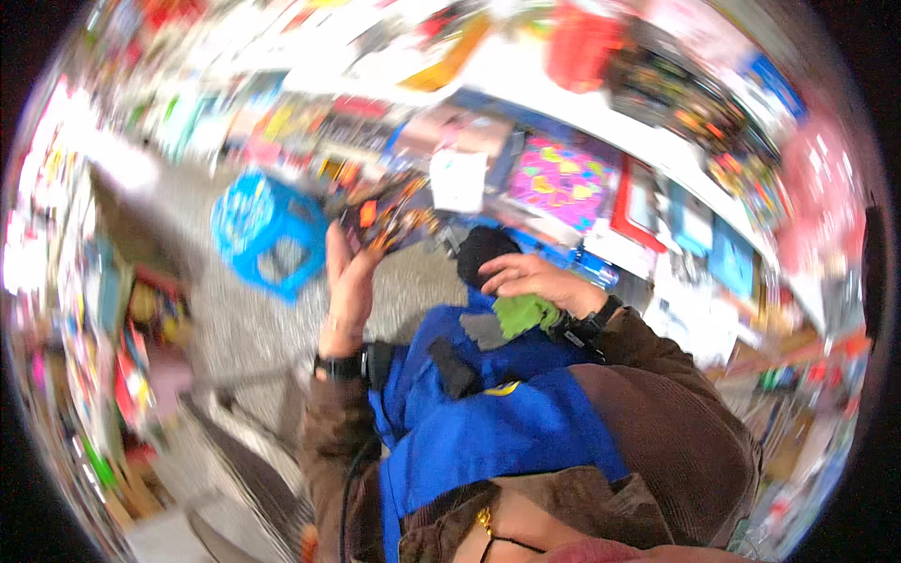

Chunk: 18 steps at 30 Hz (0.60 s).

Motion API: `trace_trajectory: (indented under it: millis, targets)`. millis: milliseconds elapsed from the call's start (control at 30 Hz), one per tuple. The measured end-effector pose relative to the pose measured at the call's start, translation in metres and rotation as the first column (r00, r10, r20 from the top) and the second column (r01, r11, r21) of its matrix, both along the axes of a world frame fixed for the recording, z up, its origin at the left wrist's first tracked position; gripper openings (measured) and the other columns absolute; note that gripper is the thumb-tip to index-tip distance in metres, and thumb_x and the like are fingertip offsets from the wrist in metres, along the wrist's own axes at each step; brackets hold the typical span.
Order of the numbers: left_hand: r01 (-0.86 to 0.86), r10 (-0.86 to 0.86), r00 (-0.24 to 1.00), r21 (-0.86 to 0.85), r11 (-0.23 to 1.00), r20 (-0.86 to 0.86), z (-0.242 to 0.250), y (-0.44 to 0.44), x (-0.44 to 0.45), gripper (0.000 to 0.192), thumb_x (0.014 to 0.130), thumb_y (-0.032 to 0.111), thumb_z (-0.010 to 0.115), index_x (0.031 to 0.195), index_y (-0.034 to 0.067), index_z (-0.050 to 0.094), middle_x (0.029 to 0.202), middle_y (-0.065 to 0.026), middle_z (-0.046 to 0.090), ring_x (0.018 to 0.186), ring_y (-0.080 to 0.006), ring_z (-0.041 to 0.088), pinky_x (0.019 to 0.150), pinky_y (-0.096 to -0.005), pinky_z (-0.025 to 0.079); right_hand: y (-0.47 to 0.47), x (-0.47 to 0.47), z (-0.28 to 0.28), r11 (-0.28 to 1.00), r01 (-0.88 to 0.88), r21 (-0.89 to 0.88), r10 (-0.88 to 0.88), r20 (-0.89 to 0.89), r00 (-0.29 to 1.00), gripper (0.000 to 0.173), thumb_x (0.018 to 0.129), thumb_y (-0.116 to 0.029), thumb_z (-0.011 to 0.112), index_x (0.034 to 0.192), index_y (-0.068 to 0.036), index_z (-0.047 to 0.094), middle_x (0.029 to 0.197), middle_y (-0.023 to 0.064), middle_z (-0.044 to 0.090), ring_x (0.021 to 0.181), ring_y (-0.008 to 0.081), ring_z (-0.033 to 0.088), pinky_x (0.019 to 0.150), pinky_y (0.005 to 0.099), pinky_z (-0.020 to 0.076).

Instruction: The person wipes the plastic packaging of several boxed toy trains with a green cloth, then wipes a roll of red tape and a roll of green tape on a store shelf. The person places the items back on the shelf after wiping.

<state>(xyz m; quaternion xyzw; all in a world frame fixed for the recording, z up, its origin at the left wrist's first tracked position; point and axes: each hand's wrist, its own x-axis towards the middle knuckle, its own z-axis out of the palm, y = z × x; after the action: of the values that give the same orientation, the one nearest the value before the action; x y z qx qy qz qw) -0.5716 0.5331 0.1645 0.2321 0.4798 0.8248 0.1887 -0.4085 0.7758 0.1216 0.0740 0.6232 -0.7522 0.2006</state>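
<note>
My left hand (350,285) is raised, thumb and fingers apart, at the near edge of a blurred packet or tray of dark and orange items (394,214); whether it grips this is unclear. My right hand (524,278) rests with bent fingers above my lap, over a green cloth-like piece (521,314). Blur hides whether the fingers hold that piece. Beside it lies a grey piece (483,331), and a black one (454,369) is lower on my blue apron (507,429).
A blue plastic stool (271,236) stands on the floor at left. Shelves with boxes, a pink patterned pack (559,183) and a red-framed item (637,204) run across the front. More crowded goods line the left side. A chair-like frame (239,450) is near my left arm.
</note>
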Motion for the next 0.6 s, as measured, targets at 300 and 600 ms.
trace_trajectory:
  millis: [300, 600]
  targets:
    - [0.134, -0.167, 0.974, -0.208, 0.969, -0.150, 0.029, 0.055, 0.042, 0.052, 0.075, -0.004, 0.067, 0.123, 0.002, 0.049, 0.116, -0.0064, 0.058, 0.108, -0.0174, 0.055, 0.094, -0.0321, 0.044, 0.015, 0.057, -0.018, 0.983, 0.178, 0.046, -0.166, -0.185, 0.969, 0.044, 0.086, -0.015, 0.063, 0.126, 0.001, 0.051, 0.107, 0.0127, 0.065, 0.100, 0.0163, 0.061, 0.089, 0.0284, 0.0457]
    - [0.222, -0.227, 0.973, -0.109, 0.969, -0.038, 0.040, 0.097, 0.077, 0.056, 0.075, -0.005, 0.063, 0.127, 0.003, 0.044, 0.119, -0.0057, 0.055, 0.109, -0.0191, 0.053, 0.092, -0.0325, 0.043, 0.009, 0.065, 0.011, 0.965, 0.262, -0.002, -0.251, -0.289, 0.924, 0.057, 0.082, -0.023, 0.071, 0.128, 0.000, 0.049, 0.104, 0.0105, 0.065, 0.095, 0.0145, 0.060, 0.084, 0.0279, 0.0462]
